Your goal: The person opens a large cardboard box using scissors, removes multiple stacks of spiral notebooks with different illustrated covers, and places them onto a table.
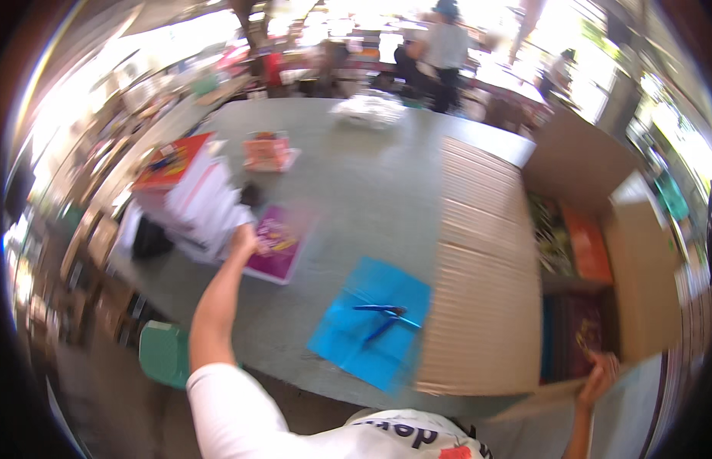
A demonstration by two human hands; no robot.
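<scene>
On the left of the table, my left hand (244,239) touches the left edge of a purple booklet (276,243). Motion blur smears its fingers, so their grip is unclear. Close beside it rises a stack of white-edged books (199,203) with an orange-covered book (172,162) on top. My right hand (599,376) curls its fingers over the near wall of an open cardboard box (645,283) at the right. Inside the box, books with a dark purple cover (581,325), an orange cover (587,245) and a dark patterned cover (549,237) lie in separate sections.
Blue-handled pliers (383,310) lie on a blue sheet (364,344). A box flap (486,306) extends over the grey-green table (364,199). Farther off are an orange packet (268,153) and a clear plastic-wrapped bundle (369,109). A green stool (163,353) stands at lower left; people (448,50) are beyond.
</scene>
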